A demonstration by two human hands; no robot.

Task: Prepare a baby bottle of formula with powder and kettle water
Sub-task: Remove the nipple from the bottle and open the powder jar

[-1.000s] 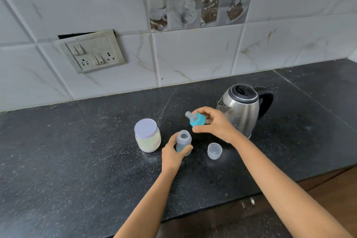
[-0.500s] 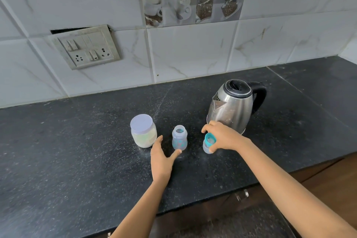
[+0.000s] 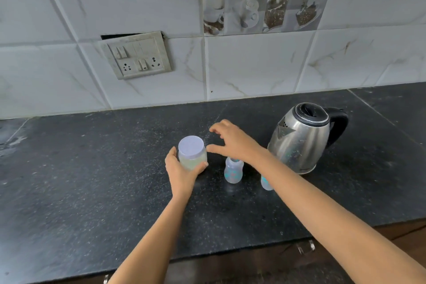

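Blue teat [image 3: 266, 183] set down; your left hand [image 3: 182, 169] now grips the lilac-lidded clear powder jar [image 3: 193, 160], right hand [image 3: 232, 143] wide open beside it: powder next.

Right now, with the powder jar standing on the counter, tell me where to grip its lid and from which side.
Grip the lid round its edge, from above and the right. The powder jar stands upright, so the flat round lid faces up; the left hand holds the body from the near side, and the right hand, open, hovers beside it.
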